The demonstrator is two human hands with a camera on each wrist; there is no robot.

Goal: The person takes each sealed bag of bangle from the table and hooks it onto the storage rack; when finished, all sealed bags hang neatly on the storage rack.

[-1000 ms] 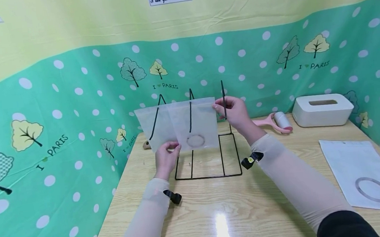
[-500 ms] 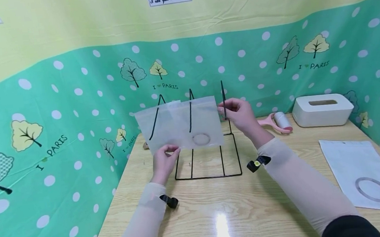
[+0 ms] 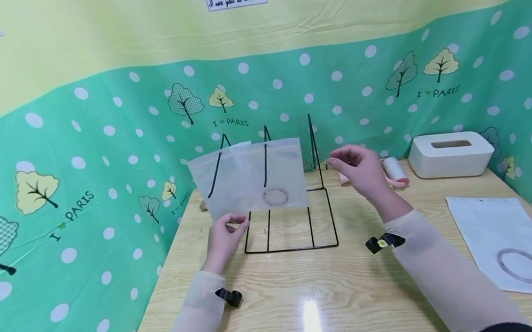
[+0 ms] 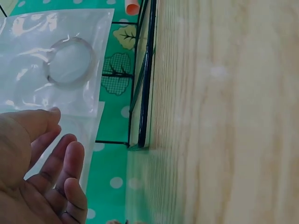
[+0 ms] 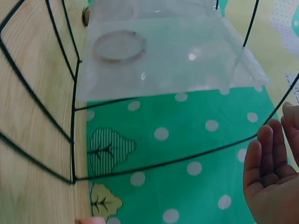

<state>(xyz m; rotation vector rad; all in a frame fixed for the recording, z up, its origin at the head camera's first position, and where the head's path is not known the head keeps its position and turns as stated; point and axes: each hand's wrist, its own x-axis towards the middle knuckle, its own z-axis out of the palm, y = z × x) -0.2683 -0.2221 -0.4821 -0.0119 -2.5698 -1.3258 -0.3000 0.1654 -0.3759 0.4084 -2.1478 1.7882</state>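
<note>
Two frosted plastic bags hang side by side on the upright prongs of a black wire rack (image 3: pixel 292 249). The left bag (image 3: pixel 234 182) tilts slightly and is partly overlapped by the middle bag (image 3: pixel 285 167), which shows a brownish ring shape (image 3: pixel 264 199) near its bottom. Just below the bags is my left hand (image 3: pixel 223 244), fingers loosely curled around nothing; its thumb tip overlaps a bag's edge in the left wrist view. My right hand (image 3: pixel 361 171) hovers right of the rack's right prong (image 3: pixel 313 145), fingers bent and holding nothing.
Behind my right hand lies a pink-handled roller (image 3: pixel 395 168). A white tissue box (image 3: pixel 452 156) stands at the back right. Another pale bag (image 3: pixel 493 229) with a ring shape lies flat on the table's right side. A patterned cloth (image 3: pixel 362 71) surrounds the table.
My right hand has let go of the middle bag's edge and moved right. My left hand has drawn down and left from the bags' lower edge. The middle bag hangs on its prong.
</note>
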